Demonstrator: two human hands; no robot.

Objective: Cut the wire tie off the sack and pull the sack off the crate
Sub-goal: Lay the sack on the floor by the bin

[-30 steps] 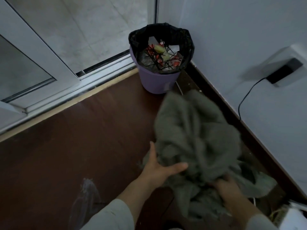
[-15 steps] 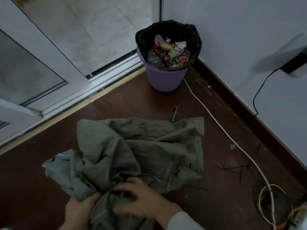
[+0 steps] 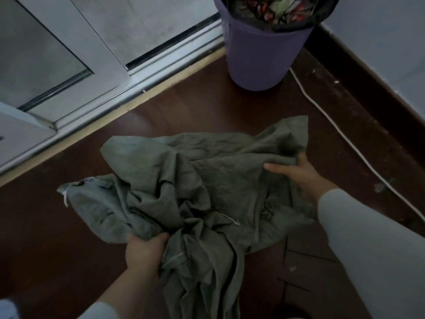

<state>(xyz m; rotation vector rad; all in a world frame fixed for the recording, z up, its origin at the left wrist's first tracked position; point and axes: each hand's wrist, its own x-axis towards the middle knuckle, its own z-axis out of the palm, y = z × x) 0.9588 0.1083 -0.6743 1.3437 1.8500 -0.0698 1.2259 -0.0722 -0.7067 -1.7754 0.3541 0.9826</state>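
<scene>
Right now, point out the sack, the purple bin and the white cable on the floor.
sack (image 3: 195, 180), head view, crumpled cloth at its middle.
purple bin (image 3: 259, 54), head view, its bare outer wall.
white cable (image 3: 349, 143), head view, its run along the floor.

Grey-green sack (image 3: 207, 180) crumpled, spread on floor, off crate

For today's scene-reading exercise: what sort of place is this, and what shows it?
Probably a corner of a room in a home. A dark wooden floor meets a sliding door, a lined purple bin stands by the wall, and a white cable runs along the skirting.
</scene>
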